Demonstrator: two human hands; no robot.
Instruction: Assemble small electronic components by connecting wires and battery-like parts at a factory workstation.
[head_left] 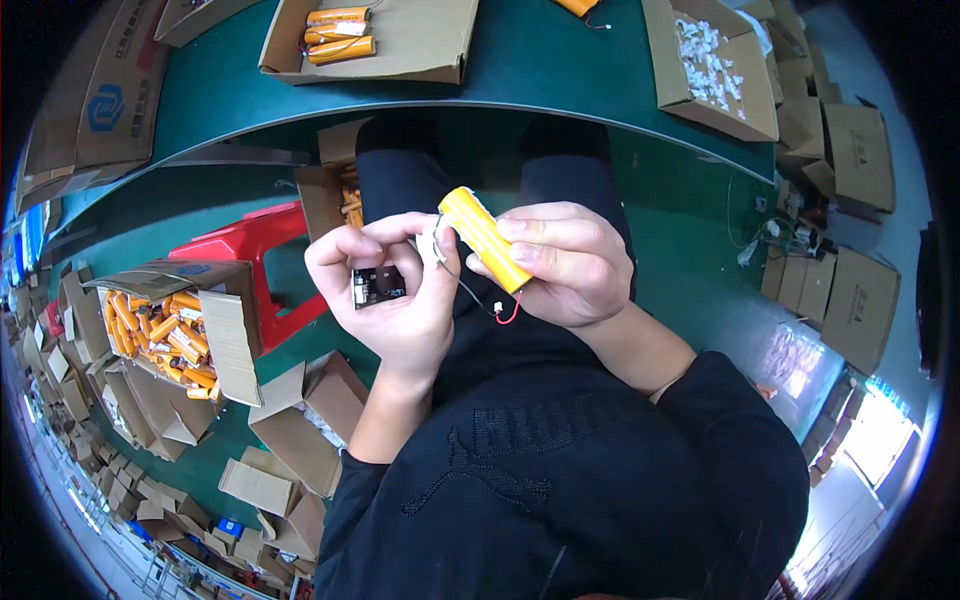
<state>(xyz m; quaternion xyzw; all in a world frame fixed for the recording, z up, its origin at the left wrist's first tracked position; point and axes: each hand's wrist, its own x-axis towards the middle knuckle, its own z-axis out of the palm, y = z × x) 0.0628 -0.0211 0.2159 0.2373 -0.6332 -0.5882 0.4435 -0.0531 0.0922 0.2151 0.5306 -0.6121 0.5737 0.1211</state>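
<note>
In front of my lap, my right hand (568,262) grips a yellow-orange cylindrical battery pack (484,240), which is tilted with its upper end to the left. A red and a dark wire come off it, and a small white connector (498,307) hangs below its lower end. My left hand (395,290) is curled closed around a small black circuit board (378,286) in its palm. Its thumb and forefinger pinch at a small white piece (438,243) beside the pack's upper end; what exactly this piece is I cannot make out.
On the green table (560,60) stand a shallow carton (420,45) with several orange packs and a carton (690,105) of small white parts. A box (235,330) full of orange packs sits by a red stool (262,240) at left. More cartons lie around the floor.
</note>
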